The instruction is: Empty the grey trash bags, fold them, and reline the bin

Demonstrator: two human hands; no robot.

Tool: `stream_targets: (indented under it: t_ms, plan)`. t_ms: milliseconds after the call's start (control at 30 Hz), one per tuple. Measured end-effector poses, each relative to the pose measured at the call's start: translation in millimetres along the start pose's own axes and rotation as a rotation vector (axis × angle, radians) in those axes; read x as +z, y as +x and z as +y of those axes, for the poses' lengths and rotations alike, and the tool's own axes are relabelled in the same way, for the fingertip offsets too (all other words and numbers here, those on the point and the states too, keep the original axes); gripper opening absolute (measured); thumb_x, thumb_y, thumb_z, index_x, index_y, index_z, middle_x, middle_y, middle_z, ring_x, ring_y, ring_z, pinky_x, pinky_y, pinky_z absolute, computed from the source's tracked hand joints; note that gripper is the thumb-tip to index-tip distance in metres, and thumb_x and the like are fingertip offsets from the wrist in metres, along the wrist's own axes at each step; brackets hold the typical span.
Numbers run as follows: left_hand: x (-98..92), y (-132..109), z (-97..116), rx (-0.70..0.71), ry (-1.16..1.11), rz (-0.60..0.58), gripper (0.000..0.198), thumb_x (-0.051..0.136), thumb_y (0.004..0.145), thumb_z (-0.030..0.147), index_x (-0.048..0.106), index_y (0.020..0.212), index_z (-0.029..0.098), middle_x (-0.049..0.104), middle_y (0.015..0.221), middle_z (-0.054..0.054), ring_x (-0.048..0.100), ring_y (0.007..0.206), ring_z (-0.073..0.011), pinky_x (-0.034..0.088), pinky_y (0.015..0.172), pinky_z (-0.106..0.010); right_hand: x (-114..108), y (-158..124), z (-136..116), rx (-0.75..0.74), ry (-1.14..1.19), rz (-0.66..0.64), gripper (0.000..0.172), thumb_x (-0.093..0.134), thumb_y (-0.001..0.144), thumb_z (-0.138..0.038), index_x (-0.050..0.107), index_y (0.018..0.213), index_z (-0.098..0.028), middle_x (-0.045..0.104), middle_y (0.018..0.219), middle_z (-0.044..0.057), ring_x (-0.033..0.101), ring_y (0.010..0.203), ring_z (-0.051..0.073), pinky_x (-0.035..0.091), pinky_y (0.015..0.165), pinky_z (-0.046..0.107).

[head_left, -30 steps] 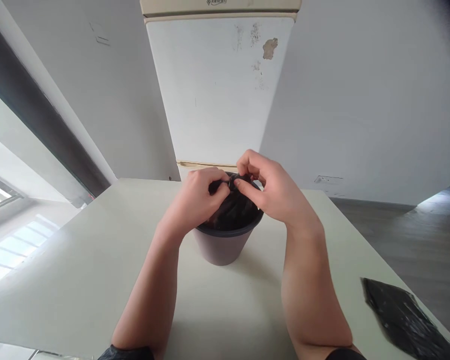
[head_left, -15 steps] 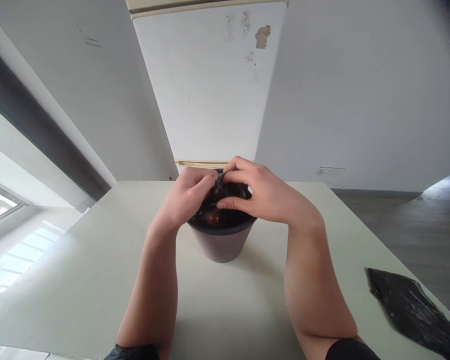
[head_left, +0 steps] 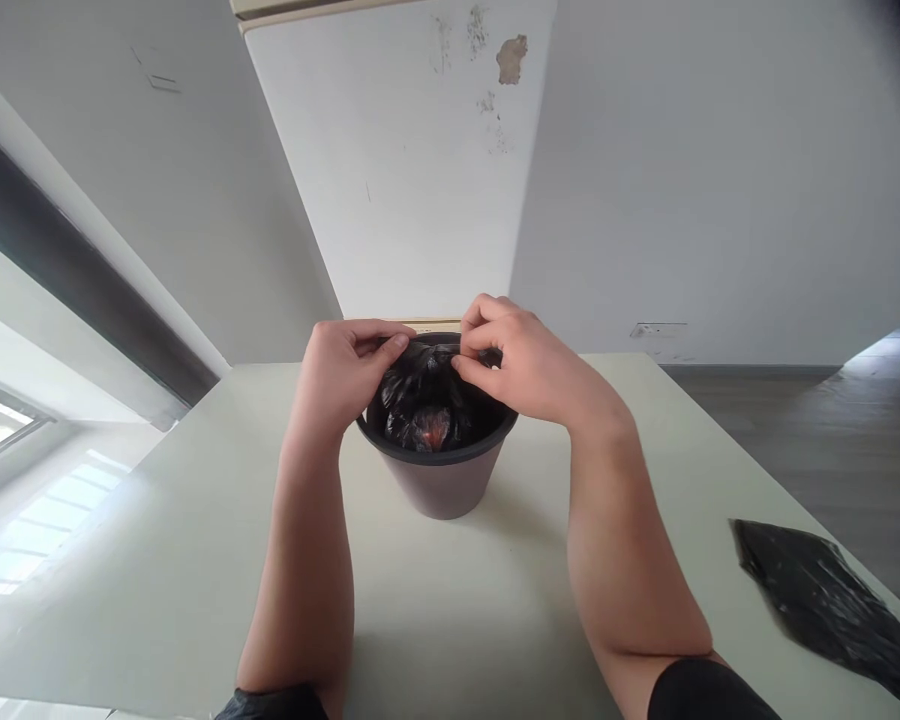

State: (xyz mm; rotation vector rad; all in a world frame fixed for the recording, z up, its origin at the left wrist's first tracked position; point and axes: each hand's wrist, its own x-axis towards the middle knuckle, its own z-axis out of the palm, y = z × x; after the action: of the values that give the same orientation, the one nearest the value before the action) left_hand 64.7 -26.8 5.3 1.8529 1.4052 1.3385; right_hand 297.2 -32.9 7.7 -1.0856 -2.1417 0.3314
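A brownish-pink bin (head_left: 442, 490) with a dark rim stands upright on the pale table. Inside it lies a black plastic bag (head_left: 412, 395), bunched at the top; something reddish shows through its film, its kind unclear. My left hand (head_left: 349, 370) pinches the bag's edge at the far left of the rim, thumb against fingers. Across from it, my right hand (head_left: 514, 355) pinches the bag's edge at the far right. A stretch of black film runs between the two hands.
Another black plastic bag (head_left: 825, 600) lies flat near the right edge of the table (head_left: 195, 540). Behind the table stands a white fridge (head_left: 420, 170) with worn patches. A wall socket (head_left: 658, 330) is at the right, a window (head_left: 0, 420) at the left.
My hands have moved apart, the left one outward to the left. The bag's edge is now spread between them, and more of the bin's inside shows.
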Motion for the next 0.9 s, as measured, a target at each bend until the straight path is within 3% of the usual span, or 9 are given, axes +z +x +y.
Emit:
stream_targets:
  t_ms: [167, 267, 433, 500, 567, 667, 767, 900]
  plan:
    - [-14.1, 12, -24, -0.026, 0.272, 0.123, 0.014, 0.076, 0.083, 0.028, 0.088, 0.087, 0.026, 0.084, 0.087, -0.004, 0.079, 0.09, -0.0287, 0.065, 0.086, -0.041, -13, -7, 14, 0.125, -0.117, -0.193, 0.038, 0.066, 0.085, -0.016, 0.043, 0.055, -0.02, 0.057, 0.095, 0.006, 0.052, 0.085, 0.021, 0.037, 0.068, 0.035]
    - [-14.1, 15, -29, 0.029, 0.352, 0.132, 0.012, 0.075, 0.083, 0.027, 0.087, 0.084, 0.027, 0.083, 0.085, -0.003, 0.078, 0.09, -0.0284, 0.064, 0.09, -0.043, -17, -9, 12, 0.152, -0.128, -0.164, 0.04, 0.067, 0.082, -0.015, 0.039, 0.054, -0.019, 0.059, 0.093, 0.005, 0.049, 0.078, 0.018, 0.033, 0.065, 0.035]
    - [-2.7, 3, -3, 0.151, 0.142, 0.136, 0.015, 0.08, 0.085, 0.03, 0.086, 0.099, 0.028, 0.083, 0.089, 0.0, 0.078, 0.087, -0.022, 0.064, 0.09, -0.038, -5, -1, -3, 0.152, 0.015, 0.061, 0.021, 0.064, 0.084, -0.016, 0.053, 0.067, -0.021, 0.064, 0.085, 0.001, 0.05, 0.072, 0.015, 0.034, 0.067, 0.033]
    - [2.2, -5, 12, 0.19, 0.05, 0.09, 0.017, 0.082, 0.085, 0.029, 0.085, 0.102, 0.028, 0.082, 0.087, 0.001, 0.078, 0.088, -0.0206, 0.065, 0.091, -0.037, 4, 4, -7, 0.129, 0.096, 0.039, 0.009, 0.063, 0.085, -0.015, 0.063, 0.081, -0.023, 0.065, 0.081, -0.001, 0.053, 0.072, 0.016, 0.036, 0.067, 0.032]
    - [6.6, -12, 23, 0.235, 0.015, 0.048, 0.015, 0.083, 0.085, 0.027, 0.084, 0.1, 0.029, 0.082, 0.089, 0.002, 0.078, 0.09, -0.0203, 0.065, 0.093, -0.037, 11, 7, -9, 0.098, 0.123, -0.043, 0.014, 0.063, 0.083, -0.012, 0.067, 0.089, -0.023, 0.067, 0.08, -0.001, 0.057, 0.073, 0.016, 0.039, 0.067, 0.03]
    - [11.7, -17, 29, 0.269, 0.02, -0.014, 0.014, 0.08, 0.089, 0.03, 0.083, 0.103, 0.028, 0.082, 0.097, 0.0, 0.078, 0.097, -0.0223, 0.064, 0.096, -0.038, 19, 10, -8, 0.098, 0.069, -0.097, 0.013, 0.064, 0.083, -0.01, 0.067, 0.079, -0.022, 0.068, 0.075, 0.001, 0.059, 0.072, 0.018, 0.042, 0.068, 0.032]
    - [15.5, -14, 21, 0.259, 0.06, -0.069, 0.025, 0.072, 0.095, 0.032, 0.079, 0.119, 0.028, 0.081, 0.115, -0.004, 0.076, 0.112, -0.0261, 0.062, 0.102, -0.041, 20, 11, -6, 0.164, 0.028, 0.052, 0.017, 0.065, 0.09, -0.016, 0.068, 0.074, -0.022, 0.066, 0.069, 0.004, 0.06, 0.069, 0.02, 0.047, 0.068, 0.035]
    - [19.6, -4, 3, 0.205, 0.211, -0.025, 0.037, 0.056, 0.1, 0.024, 0.071, 0.133, 0.031, 0.074, 0.134, -0.005, 0.068, 0.126, -0.0284, 0.056, 0.108, -0.047, 18, 11, 0, 0.136, 0.138, 0.281, 0.011, 0.07, 0.094, -0.028, 0.075, 0.086, -0.022, 0.071, 0.08, 0.005, 0.069, 0.079, 0.024, 0.058, 0.078, 0.04]
